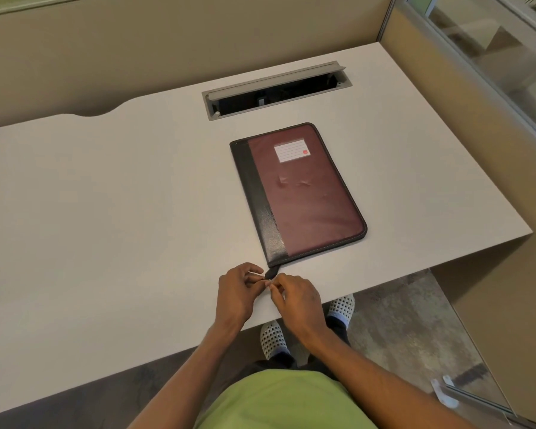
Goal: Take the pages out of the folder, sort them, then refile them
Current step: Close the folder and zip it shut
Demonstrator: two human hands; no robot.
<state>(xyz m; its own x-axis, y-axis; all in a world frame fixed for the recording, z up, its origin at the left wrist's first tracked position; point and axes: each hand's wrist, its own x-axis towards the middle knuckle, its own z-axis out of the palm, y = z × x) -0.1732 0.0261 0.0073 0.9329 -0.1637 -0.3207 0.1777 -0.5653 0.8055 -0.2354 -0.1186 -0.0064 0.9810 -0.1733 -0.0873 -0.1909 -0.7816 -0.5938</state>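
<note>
At desk [121,212] front, left hand [239,289] grip pinching zip tab [272,272] of folder [307,196], right hand [297,297] grip curled alongside, hold unclear

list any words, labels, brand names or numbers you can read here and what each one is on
No readable text in this view.
label card on the folder: ruled lines only, no writing shows.
red mark in the card's corner: possibly a logo, too small to read.
zip pull, pinched between left hand and right hand: no print visible.
</note>
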